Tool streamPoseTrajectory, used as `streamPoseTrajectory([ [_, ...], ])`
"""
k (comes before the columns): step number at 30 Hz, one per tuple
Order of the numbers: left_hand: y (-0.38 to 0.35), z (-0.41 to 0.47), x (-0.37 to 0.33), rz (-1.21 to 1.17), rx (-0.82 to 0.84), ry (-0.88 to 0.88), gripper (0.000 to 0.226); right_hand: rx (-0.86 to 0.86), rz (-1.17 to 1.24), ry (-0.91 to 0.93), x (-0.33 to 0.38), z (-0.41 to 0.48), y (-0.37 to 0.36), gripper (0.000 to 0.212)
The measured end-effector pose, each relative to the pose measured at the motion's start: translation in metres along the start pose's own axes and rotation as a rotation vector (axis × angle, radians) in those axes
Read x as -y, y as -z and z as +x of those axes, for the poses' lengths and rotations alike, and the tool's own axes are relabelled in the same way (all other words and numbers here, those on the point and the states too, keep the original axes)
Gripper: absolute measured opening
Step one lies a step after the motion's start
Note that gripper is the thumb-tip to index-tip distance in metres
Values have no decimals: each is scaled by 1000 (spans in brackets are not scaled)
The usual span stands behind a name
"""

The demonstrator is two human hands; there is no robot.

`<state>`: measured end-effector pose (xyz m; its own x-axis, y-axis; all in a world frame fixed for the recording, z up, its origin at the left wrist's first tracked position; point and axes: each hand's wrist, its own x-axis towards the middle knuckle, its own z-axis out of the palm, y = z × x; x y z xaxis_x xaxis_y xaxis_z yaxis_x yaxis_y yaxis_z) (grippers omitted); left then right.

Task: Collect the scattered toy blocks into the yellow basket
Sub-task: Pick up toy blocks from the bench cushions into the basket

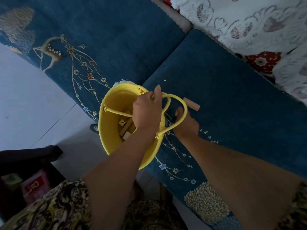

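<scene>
Sofa: blue cover, stitched deer and flowers.
Basket: yellow, at the sofa's front edge, wooden blocks inside.
Left grip: curled round both rope handles.
Right grip: on the seat beside the basket; fingers hidden, cannot tell if holding anything.
Loose block: on the seat, just beyond the right grip.

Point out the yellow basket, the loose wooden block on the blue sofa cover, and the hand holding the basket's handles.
yellow basket [114,100]: head view, inner wall.
wooden block [191,104]: head view, top face.
left hand [147,112]: head view, back of the hand.
</scene>
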<state>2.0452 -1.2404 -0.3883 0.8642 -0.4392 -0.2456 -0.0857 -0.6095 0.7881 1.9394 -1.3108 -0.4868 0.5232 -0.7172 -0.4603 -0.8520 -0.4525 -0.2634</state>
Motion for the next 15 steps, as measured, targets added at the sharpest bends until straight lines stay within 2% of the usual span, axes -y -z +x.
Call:
streamPoseTrajectory([
  [2, 0, 0, 0, -9, -7, 0, 49, 6, 50, 67, 5, -6, 4, 32],
  [4, 0, 0, 0, -16, -10, 4, 49, 56, 41, 215, 10, -10, 7, 40],
  [7, -1, -1, 1, -17, -8, 5, 48, 128, 4, 332, 13, -11, 5, 34],
  [10, -1, -2, 3, -1, 0, 7, 47, 144, 50, 272, 11, -6, -3, 12],
  [13, -2, -1, 5, 7, -4, 4, 47, 100, -24, 275, 7, -2, -4, 15],
  [15, -3, 1, 6, 6, -8, 3, 47, 28, 3, 208, 2, 1, 1, 17],
])
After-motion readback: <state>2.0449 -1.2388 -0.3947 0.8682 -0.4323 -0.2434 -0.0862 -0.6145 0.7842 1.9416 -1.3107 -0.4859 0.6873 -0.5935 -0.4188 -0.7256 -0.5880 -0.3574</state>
